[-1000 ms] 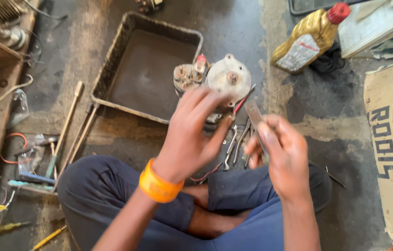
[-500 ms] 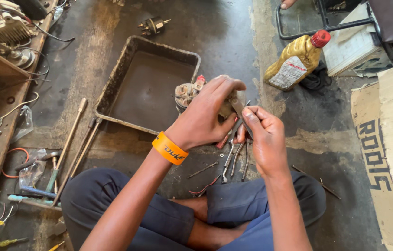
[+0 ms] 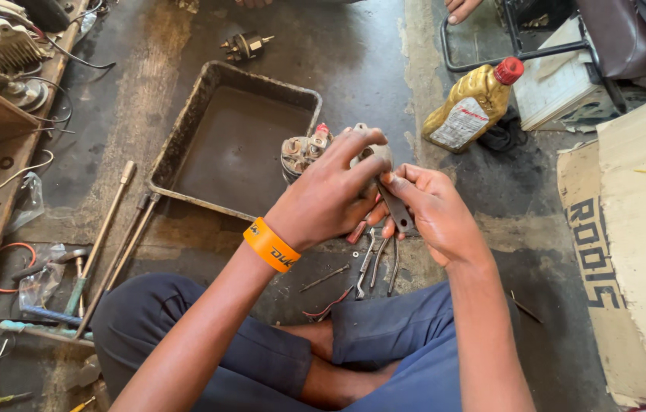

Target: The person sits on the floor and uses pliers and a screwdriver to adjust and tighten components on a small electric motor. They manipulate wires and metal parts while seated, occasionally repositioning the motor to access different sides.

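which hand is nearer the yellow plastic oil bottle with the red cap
Right. The right hand lies just below-left of the yellow bottle; the left hand is farther left.

Single head-worn view — looks steeply down from above sitter's crossed legs, close over both hands, facing forward across concrete floor [image 3: 353, 53] — no second view.

A dull grey metal part [image 3: 375, 156], smooth and worn, is gripped under the fingers [image 3: 353, 149] of the left hand [image 3: 327, 194]. A dark, matt metal tool [image 3: 397, 207] is pinched by the right hand [image 3: 433, 210]. Beyond the fingers, a grimy matt metal tray [image 3: 185, 141] and a glossy yellow plastic bottle [image 3: 469, 111] are seen. The concrete floor [image 3: 338, 61] is rough and oil-stained. A glossy orange wristband [image 3: 271, 244] is worn.
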